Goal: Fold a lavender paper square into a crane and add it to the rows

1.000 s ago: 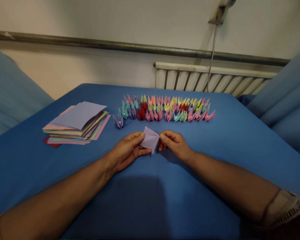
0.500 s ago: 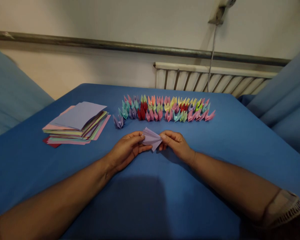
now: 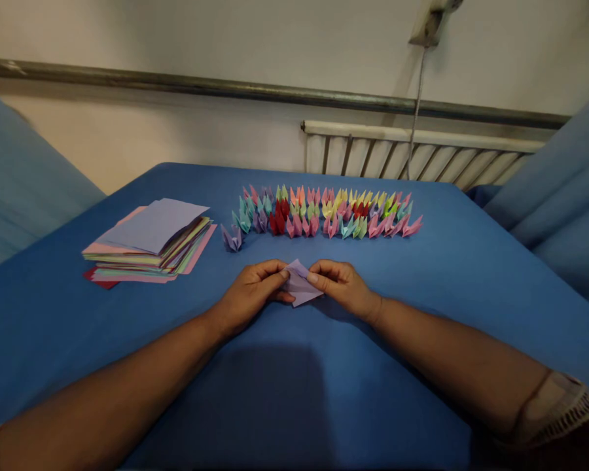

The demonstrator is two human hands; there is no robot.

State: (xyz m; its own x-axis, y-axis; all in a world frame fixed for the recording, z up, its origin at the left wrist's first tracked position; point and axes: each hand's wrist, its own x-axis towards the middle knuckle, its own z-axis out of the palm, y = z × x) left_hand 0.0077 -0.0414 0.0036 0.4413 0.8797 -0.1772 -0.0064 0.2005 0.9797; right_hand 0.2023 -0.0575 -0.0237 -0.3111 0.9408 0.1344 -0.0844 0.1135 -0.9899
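Observation:
A small folded piece of lilac paper (image 3: 300,288) lies low over the blue table (image 3: 294,392), pinched from both sides. My left hand (image 3: 249,296) grips its left edge with thumb and fingers closed. My right hand (image 3: 341,286) presses its right edge, fingers curled over it. The two hands nearly touch above the paper, which is partly hidden under the fingers.
A stack of coloured paper sheets (image 3: 151,241) lies at the left, lilac sheet on top. Rows of several small folded paper figures (image 3: 324,212) stand beyond my hands, with one lilac figure (image 3: 232,239) at their left end. A metal rail (image 3: 422,154) stands behind the table.
The lilac paper, first held up and open like a diamond, has been folded flatter and brought down toward the table. My hands have moved closer together.

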